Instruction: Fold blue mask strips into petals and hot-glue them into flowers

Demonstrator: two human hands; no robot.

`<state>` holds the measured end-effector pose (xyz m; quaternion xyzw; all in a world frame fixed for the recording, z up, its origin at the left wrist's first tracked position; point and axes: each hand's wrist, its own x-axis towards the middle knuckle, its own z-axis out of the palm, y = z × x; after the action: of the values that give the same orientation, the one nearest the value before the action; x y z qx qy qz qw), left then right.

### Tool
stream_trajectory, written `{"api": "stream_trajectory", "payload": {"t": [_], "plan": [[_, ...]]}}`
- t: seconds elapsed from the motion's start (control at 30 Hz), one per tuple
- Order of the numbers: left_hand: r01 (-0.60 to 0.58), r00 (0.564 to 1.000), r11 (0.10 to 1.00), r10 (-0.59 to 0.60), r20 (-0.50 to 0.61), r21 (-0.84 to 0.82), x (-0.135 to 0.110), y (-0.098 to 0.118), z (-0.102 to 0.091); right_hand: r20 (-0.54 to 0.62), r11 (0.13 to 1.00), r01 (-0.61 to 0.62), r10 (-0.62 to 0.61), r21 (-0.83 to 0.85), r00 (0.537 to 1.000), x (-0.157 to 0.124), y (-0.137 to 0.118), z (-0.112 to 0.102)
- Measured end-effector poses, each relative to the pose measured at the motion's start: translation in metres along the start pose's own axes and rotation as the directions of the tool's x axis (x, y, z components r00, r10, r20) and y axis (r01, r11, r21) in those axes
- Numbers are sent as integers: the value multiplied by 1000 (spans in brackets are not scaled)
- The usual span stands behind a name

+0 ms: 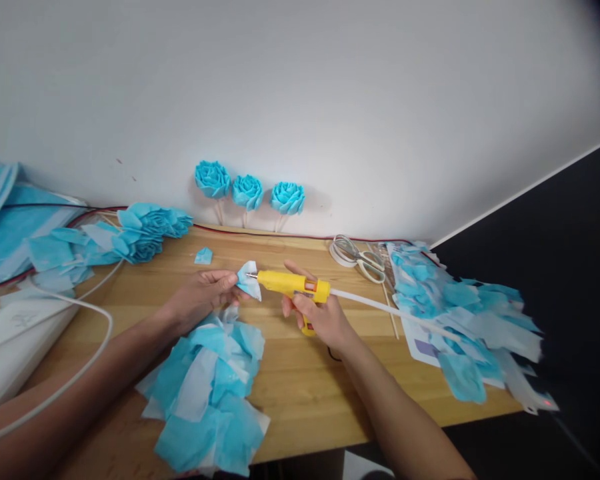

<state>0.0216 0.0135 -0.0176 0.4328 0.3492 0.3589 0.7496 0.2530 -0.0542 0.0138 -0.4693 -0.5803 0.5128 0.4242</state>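
My left hand point(211, 293) pinches a small piece of blue and white fabric point(250, 285) between thumb and fingers. My right hand point(320, 312) is wrapped around the grip of a yellow hot glue gun point(283, 281), a long white glue stick point(375, 303) trailing out of its back end. The gun's metal nozzle meets the fabric piece; whether glue is coming out is too small to tell. A folded blue fabric piece point(203, 256) lies on the table just beyond my left hand. Below that hand spreads a loose pile of blue and white fabric pieces point(210, 393).
Three blue fabric roses point(247, 192) on sticks lean against the wall. More roses point(153, 227) lie at left, near a white box point(20, 347) and a white cable point(107, 333). Scissors point(370, 265), a tape roll point(341, 250) and another fabric heap point(455, 300) occupy the right side.
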Motion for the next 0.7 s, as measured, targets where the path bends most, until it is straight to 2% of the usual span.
{"api": "stream_trajectory", "payload": {"t": [0.33,0.7], "plan": [[5,1000,1000,-5,-16,-1,2,-2,-1,2,998,-61,61,25,998,-1,-4,2],[-7,1000,1000,7,-12,12,2,-3,-4,-48,994,-104,104,-11,993,-2,-4,2]]}}
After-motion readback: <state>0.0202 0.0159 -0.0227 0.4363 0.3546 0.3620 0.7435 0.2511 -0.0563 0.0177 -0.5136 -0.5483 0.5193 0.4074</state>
